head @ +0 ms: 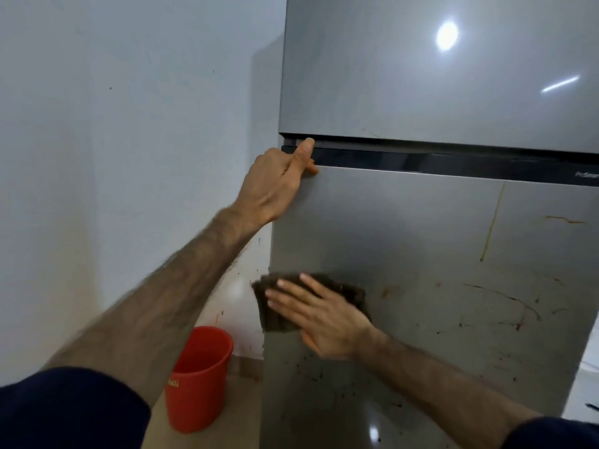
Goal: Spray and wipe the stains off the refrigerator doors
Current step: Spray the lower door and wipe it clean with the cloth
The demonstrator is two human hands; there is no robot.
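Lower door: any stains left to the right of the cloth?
Yes, the lower door carries brown streaks and dark specks to the right of the cloth under the flat right hand.

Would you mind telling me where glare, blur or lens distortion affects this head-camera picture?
Head view: a round glare spot and a bright streak sit on the upper door; the cloth under the right hand is smeared by motion; the left hand at the lower door top edge is sharper; wide-angle bending curves the doors' edges.
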